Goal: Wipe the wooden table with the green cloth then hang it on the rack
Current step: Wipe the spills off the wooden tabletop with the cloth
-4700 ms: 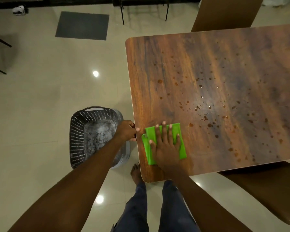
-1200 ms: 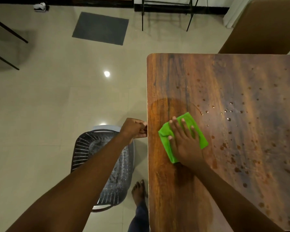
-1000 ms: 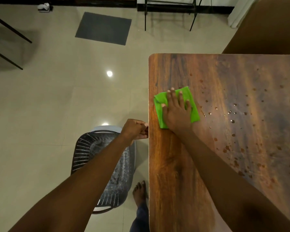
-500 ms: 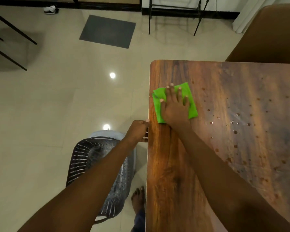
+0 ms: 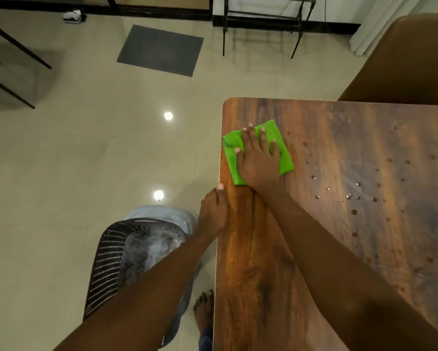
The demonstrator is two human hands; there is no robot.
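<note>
Wooden bench (image 5: 263,274) is spotted; our flat right hand (image 5: 258,163) presses the green cloth (image 5: 286,162) to wipe, left hand (image 5: 213,214) grips its edge, steadying us.

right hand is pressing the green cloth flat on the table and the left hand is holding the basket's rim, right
No: in the head view the left hand holds the edge of the wooden table, not the basket on the floor. The right hand does press the green cloth flat.
</note>
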